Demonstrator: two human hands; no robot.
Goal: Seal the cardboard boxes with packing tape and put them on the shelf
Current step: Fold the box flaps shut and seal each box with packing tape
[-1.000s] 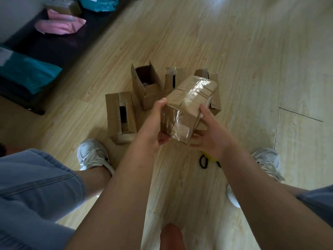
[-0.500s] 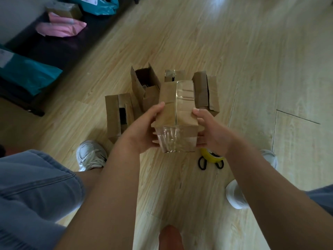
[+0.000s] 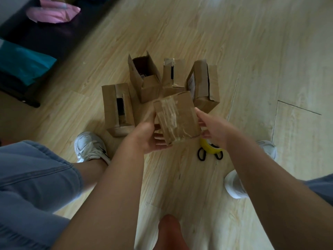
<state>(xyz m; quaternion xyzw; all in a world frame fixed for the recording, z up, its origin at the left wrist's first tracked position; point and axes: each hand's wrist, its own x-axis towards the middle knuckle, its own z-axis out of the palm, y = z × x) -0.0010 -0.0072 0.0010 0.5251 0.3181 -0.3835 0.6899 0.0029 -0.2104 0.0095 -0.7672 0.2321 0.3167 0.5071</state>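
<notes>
I am gripping the small brown cardboard box striped with clear tape between my left hand and right hand, fingers curling round its sides. Beyond my hands, four open brown boxes are waiting unsealed; shelving is remaining too.

Pink bag, teal bag, wooden floor

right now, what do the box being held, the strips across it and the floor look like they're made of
Held box: brown cardboard, matt; the folded edges and dull paper-like faces suggest it.
Tape strips: probably clear plastic packing tape, glossy; they catch pale glare and the brown shows through.
Floor: light wood-look planks, perhaps laminate, slightly shiny; grain pattern, seams and a bright sheen.
</notes>
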